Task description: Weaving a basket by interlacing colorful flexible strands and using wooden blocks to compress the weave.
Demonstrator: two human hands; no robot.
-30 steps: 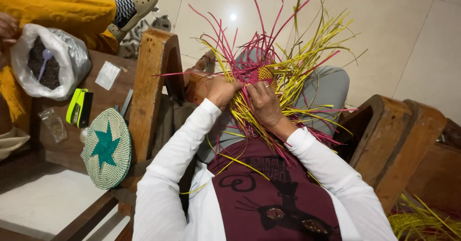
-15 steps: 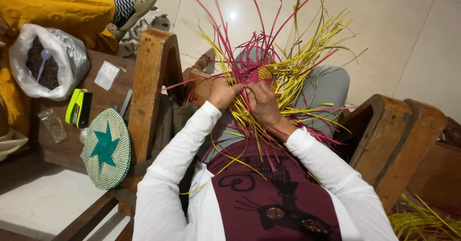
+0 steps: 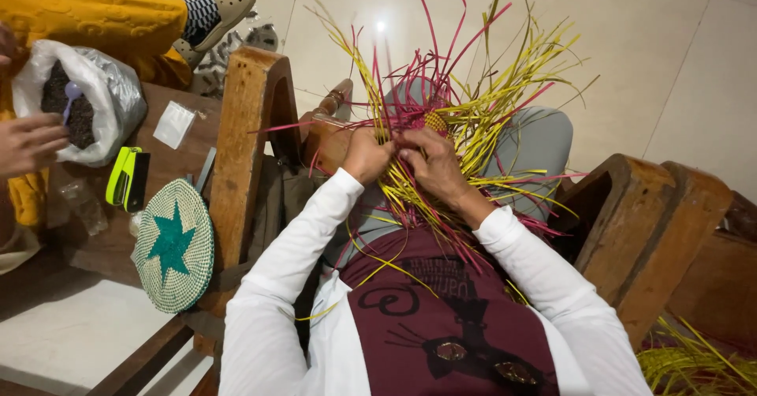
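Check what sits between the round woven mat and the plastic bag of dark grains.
In the head view, a lime-and-black stapler-like tool lies on the wooden table between the woven mat and the plastic bag.

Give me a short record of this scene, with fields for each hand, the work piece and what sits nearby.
left hand: grips pink and yellow strips at the woven core
right hand: fingers pinch strips beside the left hand
work piece: woven core with loose pink and yellow strips fanning outward
nearby: round woven mat with a green star, on the wooden table
other person: a hand by a plastic bag
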